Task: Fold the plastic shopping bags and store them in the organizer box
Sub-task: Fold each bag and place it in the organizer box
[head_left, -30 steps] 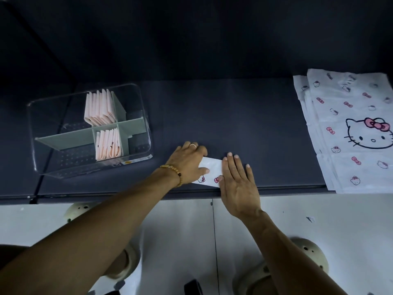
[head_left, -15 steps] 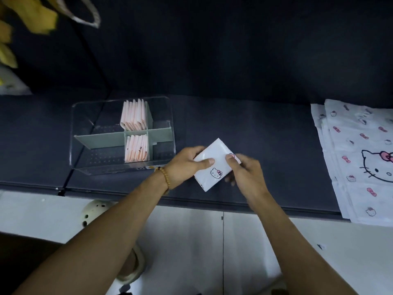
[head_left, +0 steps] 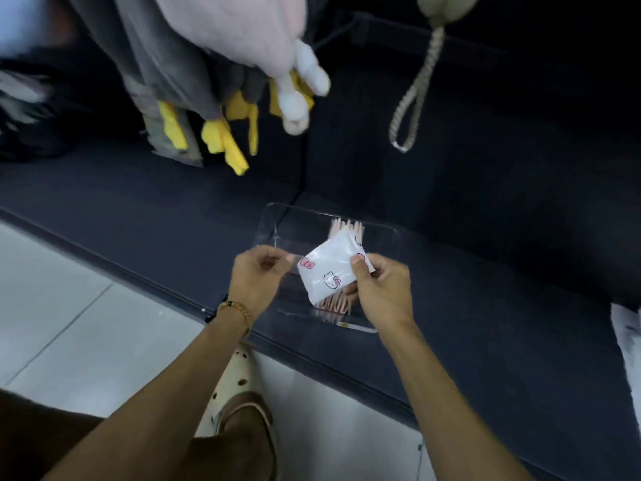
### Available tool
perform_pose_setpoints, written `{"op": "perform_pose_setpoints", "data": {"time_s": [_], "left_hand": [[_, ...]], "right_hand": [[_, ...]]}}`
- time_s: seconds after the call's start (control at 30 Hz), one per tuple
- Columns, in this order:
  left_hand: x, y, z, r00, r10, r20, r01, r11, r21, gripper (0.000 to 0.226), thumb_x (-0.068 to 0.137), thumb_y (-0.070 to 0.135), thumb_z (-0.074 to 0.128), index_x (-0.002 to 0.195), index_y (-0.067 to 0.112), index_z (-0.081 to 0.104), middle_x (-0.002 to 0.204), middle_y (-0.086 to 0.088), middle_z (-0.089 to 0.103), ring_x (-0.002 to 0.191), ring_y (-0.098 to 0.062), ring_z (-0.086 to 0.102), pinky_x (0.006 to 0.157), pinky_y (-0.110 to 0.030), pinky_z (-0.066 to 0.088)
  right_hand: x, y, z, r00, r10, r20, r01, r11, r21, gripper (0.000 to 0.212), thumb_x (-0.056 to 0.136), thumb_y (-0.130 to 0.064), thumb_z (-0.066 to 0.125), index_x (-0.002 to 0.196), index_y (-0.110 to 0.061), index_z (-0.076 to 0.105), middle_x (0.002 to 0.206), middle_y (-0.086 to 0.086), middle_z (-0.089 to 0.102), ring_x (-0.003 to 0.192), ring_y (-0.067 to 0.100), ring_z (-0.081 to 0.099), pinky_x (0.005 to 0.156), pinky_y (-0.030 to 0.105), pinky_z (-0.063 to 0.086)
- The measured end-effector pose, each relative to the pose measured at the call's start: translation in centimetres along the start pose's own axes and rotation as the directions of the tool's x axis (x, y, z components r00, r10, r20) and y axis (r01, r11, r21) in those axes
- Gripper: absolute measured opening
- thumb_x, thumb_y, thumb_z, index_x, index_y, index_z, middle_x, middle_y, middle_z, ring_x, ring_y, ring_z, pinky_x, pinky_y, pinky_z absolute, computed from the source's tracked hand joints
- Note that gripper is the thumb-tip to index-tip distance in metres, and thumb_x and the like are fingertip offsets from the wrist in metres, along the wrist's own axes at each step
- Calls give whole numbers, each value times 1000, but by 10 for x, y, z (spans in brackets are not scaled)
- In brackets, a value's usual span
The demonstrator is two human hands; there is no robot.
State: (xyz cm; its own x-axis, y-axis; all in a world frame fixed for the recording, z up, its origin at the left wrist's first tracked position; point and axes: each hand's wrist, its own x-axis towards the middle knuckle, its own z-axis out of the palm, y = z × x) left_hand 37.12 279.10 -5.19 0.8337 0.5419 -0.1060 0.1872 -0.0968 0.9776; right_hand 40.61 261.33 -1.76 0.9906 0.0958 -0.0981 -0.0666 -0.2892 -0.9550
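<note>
One folded bag (head_left: 329, 269), long axis slanting up-right, pinched by right fingers (head_left: 358, 263); left fingers (head_left: 274, 260) loose.

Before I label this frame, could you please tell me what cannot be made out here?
- Clear plastic organizer box, head view: divider and near compartments hidden by the folded white cartoon-print bag and right hand.
- Left hand: motion blur hides its grip.
- Flat white bags: cut off by the right edge.

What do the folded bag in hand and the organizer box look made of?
Folded bag: thin white plastic film by the look, slightly glossy, printed with pink bows and cat faces; the right hand pinches it. Organizer box: clear hard plastic, likely acrylic; the dark surface shows through its walls and its edges catch light.
</note>
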Motion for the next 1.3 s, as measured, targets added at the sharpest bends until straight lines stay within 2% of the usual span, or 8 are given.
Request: {"op": "perform_pose_setpoints", "data": {"time_s": [0.07,0.13,0.23,0.37,0.63,0.93,1.03,1.3], "left_hand": [[12,-17,-30,979,32,-203,-5,991,132,2,86,16,68,88,15,69,87,-1,69,80,-14,63,80,-28,53],[19,-35,-46,963,-75,-260,116,982,146,23,89,23,65,109,11,67,105,-3,66,95,-16,61,92,-30,48],[23,-56,-46,960,-256,-117,264,962,65,25,93,20,59,114,9,68,112,-4,68,107,-21,62,103,-37,45],[24,-62,-34,963,-267,-46,265,963,-54,20,89,0,61,104,5,73,105,-8,71,102,-23,65,100,-39,48],[22,-64,3,968,-249,37,252,961,-115,14,87,2,64,96,12,71,97,-6,71,95,-19,67,94,-37,51],[-5,-38,3,956,-290,-55,266,927,-265,12,94,12,56,94,13,68,83,2,69,72,-5,62,76,-25,53],[-23,-21,7,955,-281,-92,243,924,-295,12,94,16,55,95,18,67,93,3,69,86,-5,63,83,-25,51],[-93,12,89,958,-202,202,258,914,-313,12,96,17,54,97,16,65,103,-7,69,100,-19,64,83,-27,53]], "right_hand": [[10,-9,32,998,-47,-37,46,998,-30,26,96,-24,53,76,-19,67,58,0,69,54,16,66,56,36,57],[21,-15,59,996,-64,-56,60,997,-54,28,98,-25,49,77,-17,66,61,-1,69,65,19,69,64,37,58],[35,-17,89,993,-81,-80,67,986,-155,33,99,-25,45,74,-8,59,74,6,68,77,26,65,73,42,54],[51,-16,107,969,-186,-166,106,910,-400,38,96,-18,47,59,-7,43,75,14,59,66,26,53,61,34,40],[78,2,127,990,72,120,0,858,-514,41,95,-32,48,57,-16,47,66,4,57,74,27,59,70,35,49],[63,1,98,1000,8,22,0,952,-306,20,95,-28,50,100,-18,67,97,-6,69,87,9,59,82,24,45],[47,-2,69,999,23,-36,-29,984,-174,29,98,-28,48,119,-15,62,114,1,68,101,18,64,94,37,50],[-1,34,-81,931,50,-362,-69,997,-39,27,98,-30,49,118,-20,62,96,-12,64,94,13,65,83,28,52]]}}
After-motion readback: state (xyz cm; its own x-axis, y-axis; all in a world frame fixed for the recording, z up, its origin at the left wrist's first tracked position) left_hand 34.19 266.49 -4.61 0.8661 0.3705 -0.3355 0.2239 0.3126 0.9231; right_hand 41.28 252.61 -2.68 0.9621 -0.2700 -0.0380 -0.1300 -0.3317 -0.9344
